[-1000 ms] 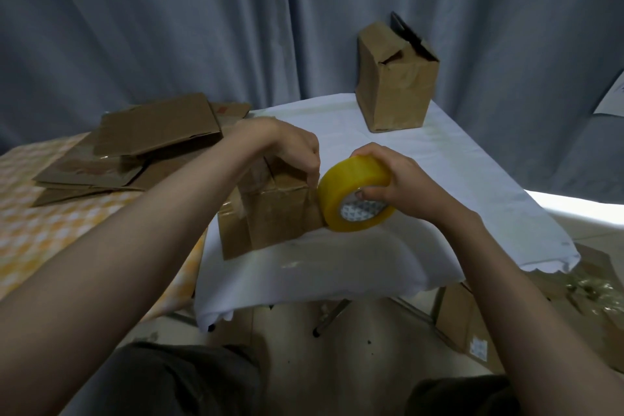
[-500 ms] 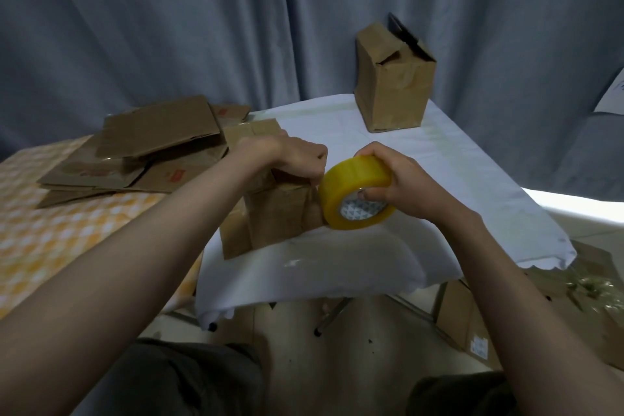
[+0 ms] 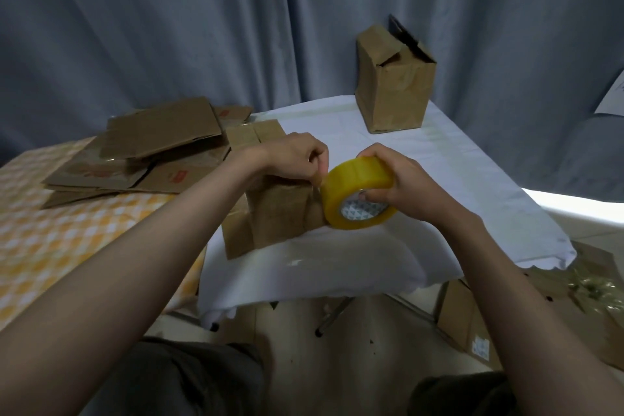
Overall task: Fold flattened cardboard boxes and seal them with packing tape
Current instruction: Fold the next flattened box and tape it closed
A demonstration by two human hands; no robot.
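A small folded cardboard box (image 3: 280,213) stands on the white-covered table (image 3: 439,179) in front of me. My right hand (image 3: 401,182) grips a yellow roll of packing tape (image 3: 358,192) just to the right of the box, its printed core facing me. My left hand (image 3: 300,159) is over the box top, fingers curled, pinching at the tape's edge where the roll meets the box. The box top is hidden under that hand.
A stack of flattened cardboard boxes (image 3: 141,152) lies at the left on a yellow checked cloth (image 3: 50,240). An assembled box (image 3: 395,78) with a loose top flap stands at the table's far edge. More cardboard (image 3: 472,324) and crumpled tape lie on the floor at right.
My left hand has shifted from resting on the box top toward the roll and now pinches at the tape edge. The roll has tilted slightly and stayed beside the box.
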